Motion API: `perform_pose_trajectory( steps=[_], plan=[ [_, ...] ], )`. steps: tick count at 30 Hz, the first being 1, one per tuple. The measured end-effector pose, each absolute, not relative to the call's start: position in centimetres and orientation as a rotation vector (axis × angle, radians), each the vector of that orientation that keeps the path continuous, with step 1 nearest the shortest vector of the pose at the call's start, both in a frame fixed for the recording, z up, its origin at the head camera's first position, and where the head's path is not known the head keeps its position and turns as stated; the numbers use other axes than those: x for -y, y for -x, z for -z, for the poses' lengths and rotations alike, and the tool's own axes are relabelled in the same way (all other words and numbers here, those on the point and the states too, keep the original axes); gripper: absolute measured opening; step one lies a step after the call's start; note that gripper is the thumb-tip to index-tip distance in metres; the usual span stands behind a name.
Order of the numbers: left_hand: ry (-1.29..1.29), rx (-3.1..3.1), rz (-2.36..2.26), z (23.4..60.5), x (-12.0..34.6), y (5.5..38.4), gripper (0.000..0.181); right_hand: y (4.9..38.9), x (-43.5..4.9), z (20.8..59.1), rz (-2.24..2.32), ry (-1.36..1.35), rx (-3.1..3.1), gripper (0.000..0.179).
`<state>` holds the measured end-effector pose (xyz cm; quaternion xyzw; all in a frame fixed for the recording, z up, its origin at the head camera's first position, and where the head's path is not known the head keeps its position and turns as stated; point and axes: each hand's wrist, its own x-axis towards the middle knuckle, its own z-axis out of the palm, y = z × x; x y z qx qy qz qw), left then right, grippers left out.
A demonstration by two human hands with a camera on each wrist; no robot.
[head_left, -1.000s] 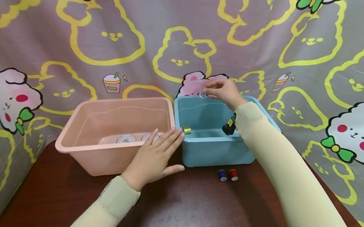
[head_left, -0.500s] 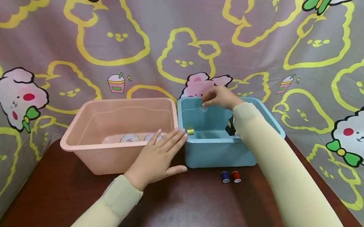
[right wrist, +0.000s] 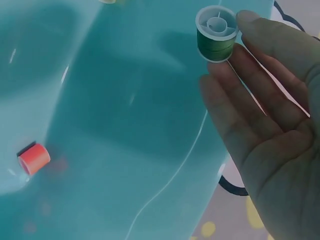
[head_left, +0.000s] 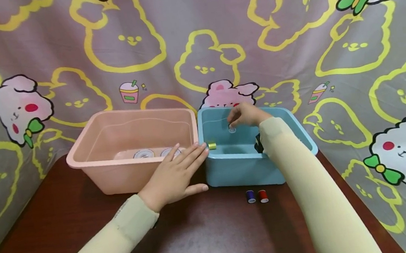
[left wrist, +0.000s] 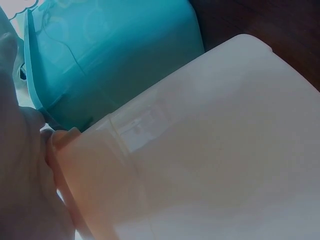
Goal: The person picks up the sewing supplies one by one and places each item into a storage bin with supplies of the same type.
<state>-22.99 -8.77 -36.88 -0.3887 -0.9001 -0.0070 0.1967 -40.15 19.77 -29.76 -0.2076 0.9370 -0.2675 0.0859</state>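
Observation:
My right hand [head_left: 247,115] pinches a spool of green thread [right wrist: 216,45] between thumb and fingers. It holds the spool inside the blue bin [head_left: 245,169], below the back rim and above the floor. A yellow thread spool [head_left: 211,146] lies in that bin at the left, and the right wrist view also shows a coral-coloured spool [right wrist: 35,159] lying there. My left hand [head_left: 173,178] reaches over the front rim of the pink bin [head_left: 118,175], fingers straight, fingertips right where the two bins meet.
In the pink bin lie two white round, ring-like things [head_left: 144,154], one partly behind my left fingers. A dark blue spool [head_left: 250,197] and a red spool [head_left: 263,196] stand on the dark wooden table [head_left: 208,238] before the blue bin. A patterned curtain [head_left: 176,21] hangs behind.
My right hand has lowered the green spool from level with the blue bin's back rim down into the bin. My left hand stays in place. The head view has shifted slightly.

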Motion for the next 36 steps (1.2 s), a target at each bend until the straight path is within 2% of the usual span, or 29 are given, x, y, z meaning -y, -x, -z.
perform_pose_trajectory(
  steps=[14, 36],
  plan=[
    [1.095, 2.506, 0.019, 36.9, 8.7, 23.0, 0.087, 40.0, -20.2, 30.2, 0.742, 0.597, -2.814, 0.023],
    [1.088, 2.5, 0.028, 37.1, 8.9, 23.0, 0.086, 39.7, -20.0, 28.8, 0.705, 0.687, -2.849, 0.018]
  ],
)
